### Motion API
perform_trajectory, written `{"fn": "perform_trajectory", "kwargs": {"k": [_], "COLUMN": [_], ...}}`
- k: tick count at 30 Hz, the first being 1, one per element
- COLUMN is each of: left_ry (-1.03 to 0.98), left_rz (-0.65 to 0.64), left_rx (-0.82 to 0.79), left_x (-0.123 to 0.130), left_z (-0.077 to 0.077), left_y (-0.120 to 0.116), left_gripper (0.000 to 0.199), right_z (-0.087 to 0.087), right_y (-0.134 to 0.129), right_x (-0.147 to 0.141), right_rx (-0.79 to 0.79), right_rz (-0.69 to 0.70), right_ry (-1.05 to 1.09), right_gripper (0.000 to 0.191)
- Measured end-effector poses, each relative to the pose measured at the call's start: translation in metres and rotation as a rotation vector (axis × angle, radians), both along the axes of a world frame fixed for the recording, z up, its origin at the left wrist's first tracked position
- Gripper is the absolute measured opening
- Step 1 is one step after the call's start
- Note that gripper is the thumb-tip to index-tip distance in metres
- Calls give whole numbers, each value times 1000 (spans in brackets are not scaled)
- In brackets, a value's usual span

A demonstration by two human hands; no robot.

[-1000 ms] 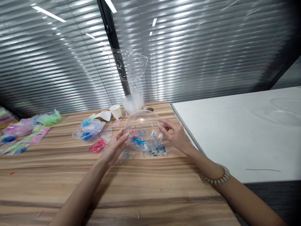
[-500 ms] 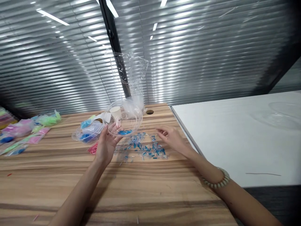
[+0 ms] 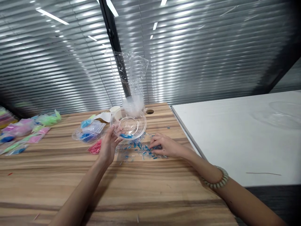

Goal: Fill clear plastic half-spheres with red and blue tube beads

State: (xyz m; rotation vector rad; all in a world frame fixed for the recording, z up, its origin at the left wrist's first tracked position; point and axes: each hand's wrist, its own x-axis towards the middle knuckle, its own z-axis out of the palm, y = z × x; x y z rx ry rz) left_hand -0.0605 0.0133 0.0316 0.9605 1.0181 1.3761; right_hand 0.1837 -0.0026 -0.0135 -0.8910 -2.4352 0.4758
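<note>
My left hand (image 3: 108, 146) holds a clear round plastic lid or dish (image 3: 129, 124) by its left edge, tilted toward me, with blue pieces (image 3: 126, 136) at its lower edge. Below and right of the dish, small blue and clear tube-like pieces (image 3: 145, 150) lie scattered on the wooden table (image 3: 141, 188). My right hand (image 3: 166, 146) is down at the right side of these pieces, its fingers curled together; what lies between the fingertips is too small to make out.
A white paper cup (image 3: 115, 110) and a clear bag (image 3: 134, 103) stand behind the dish. To the left lie a red bead pile (image 3: 95, 147), a container with blue contents (image 3: 88, 135) and colourful bags (image 3: 25, 127). A white table (image 3: 223, 135) adjoins at right.
The dish in my left hand has shifted right and slightly down, turning its face more toward me. My right hand has lowered into the scattered pieces and its fingers have curled.
</note>
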Motion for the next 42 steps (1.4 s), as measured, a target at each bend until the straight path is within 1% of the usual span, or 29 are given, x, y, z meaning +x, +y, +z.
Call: {"fn": "perform_trajectory", "kwargs": {"k": [3,12,17,23,26,28,30,33,35,36,38,40,42], "left_ry": [20,21,20,16,28,51,73,78,85,91,100,108,126], "left_rz": [-5,-4,-3,-3,0,-2,-34,-116,-161,-180,-215,-236,-231], "left_rx": [-8,-18,-28,-61,-44,-23,-8,-4,-12,-12,-1,11,14], "left_x": [1,2,2,4,5,4,4,6,10,12,16,20,23], "left_z": [1,0,1,2,1,-1,-3,-7,-9,-9,-10,-11,-12], "left_y": [-1,-1,-1,-3,-3,-3,-2,-4,-7,-10,-15,-20,-24], "left_gripper": [41,41,42,43,45,47,46,43,43,44,47,52,59], "right_z": [0,3,1,4,5,4,4,7,12,14,19,22,24], "right_y": [-1,-4,-3,-5,-4,-2,0,0,-2,-5,-9,-13,-16], "right_x": [-1,-3,-2,-1,-1,-1,1,4,6,6,6,4,2], "right_rx": [-1,-61,-86,-111,-98,-59,2,150,269,323,403,442,452], "right_rz": [-13,-41,-55,-87,-111,-159,-268,-473,-564,-586,-586,-556,-524], "right_ry": [-48,-83,-47,20,76,148,244,442,569,614,641,606,556], "right_gripper": [17,13,12,7,4,4,6,7,10,10,10,9,10]}}
